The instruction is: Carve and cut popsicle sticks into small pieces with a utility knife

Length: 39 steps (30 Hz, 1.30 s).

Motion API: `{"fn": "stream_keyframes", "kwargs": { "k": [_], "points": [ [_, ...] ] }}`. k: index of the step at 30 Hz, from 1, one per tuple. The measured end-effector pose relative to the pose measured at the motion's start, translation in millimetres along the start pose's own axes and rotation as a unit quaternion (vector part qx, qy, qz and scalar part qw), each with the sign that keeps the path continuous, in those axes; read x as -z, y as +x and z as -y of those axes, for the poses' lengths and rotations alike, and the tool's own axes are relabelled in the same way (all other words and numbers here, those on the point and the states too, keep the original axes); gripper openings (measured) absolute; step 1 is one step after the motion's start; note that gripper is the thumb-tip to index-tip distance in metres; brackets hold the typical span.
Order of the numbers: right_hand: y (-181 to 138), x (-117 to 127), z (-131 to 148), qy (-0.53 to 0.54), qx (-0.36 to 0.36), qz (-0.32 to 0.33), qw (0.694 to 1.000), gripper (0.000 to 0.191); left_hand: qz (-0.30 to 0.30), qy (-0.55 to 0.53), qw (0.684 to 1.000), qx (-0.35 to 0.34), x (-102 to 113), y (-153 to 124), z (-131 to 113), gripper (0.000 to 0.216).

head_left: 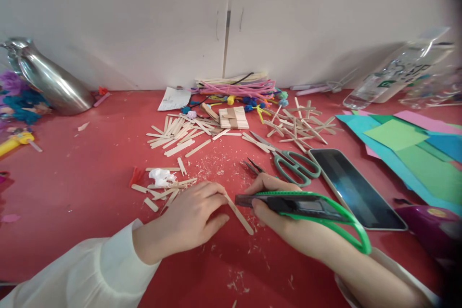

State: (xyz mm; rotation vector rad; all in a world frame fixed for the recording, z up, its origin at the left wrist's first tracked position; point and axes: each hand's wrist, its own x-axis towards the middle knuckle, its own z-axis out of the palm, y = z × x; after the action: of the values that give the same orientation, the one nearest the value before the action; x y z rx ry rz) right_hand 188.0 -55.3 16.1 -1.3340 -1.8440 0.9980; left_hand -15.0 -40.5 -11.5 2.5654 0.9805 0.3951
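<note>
My left hand (195, 216) presses a wooden craft stick (240, 217) flat on the red table, fingertips over its upper end. The stick's lower end points toward me and sticks out free of the fingers. In my right hand (274, 211) is a green and black utility knife (306, 204), its tip end pointing left, close to the stick. Whether its blade is out cannot be made out. Just beyond the right hand lie green-handled scissors (298, 166) and the dark tips of pliers (254, 166). Wood shavings (220, 163) are scattered around the stick.
Craft sticks (176, 132) lie in loose piles, with a bundle (234, 118) behind. A phone (357, 187) and coloured paper (407, 149) lie to the right. Plastic bottles (393, 74) stand far right, a metal jug (54, 79) far left. Pink pipe cleaners (231, 87) line the back wall.
</note>
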Motion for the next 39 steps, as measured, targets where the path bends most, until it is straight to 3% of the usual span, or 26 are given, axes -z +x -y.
{"fn": "stream_keyframes", "kwargs": {
  "k": [7, 14, 20, 39],
  "points": [
    [-0.7, -0.5, -2.2, -0.002, -0.025, 0.003, 1.0, 0.006, 0.034, 0.023, 0.999, -0.015, 5.0, 0.8, 1.0, 0.04],
    [-1.4, 0.6, -3.8, -0.009, -0.027, -0.065, 0.997, 0.006, 0.063, 0.053, 0.996, -0.019, 5.4, 0.0, -0.1, 0.06],
    [-1.2, 1.0, -2.1, -0.036, -0.022, -0.047, 0.998, 0.006, 0.087, 0.057, 0.993, -0.051, 3.6, -1.4, 2.2, 0.07],
    [-1.0, -0.8, -4.7, -0.043, -0.015, -0.036, 0.998, 0.009, 0.153, 0.042, 0.985, -0.066, 11.3, -1.3, 1.9, 0.063]
  ]
}}
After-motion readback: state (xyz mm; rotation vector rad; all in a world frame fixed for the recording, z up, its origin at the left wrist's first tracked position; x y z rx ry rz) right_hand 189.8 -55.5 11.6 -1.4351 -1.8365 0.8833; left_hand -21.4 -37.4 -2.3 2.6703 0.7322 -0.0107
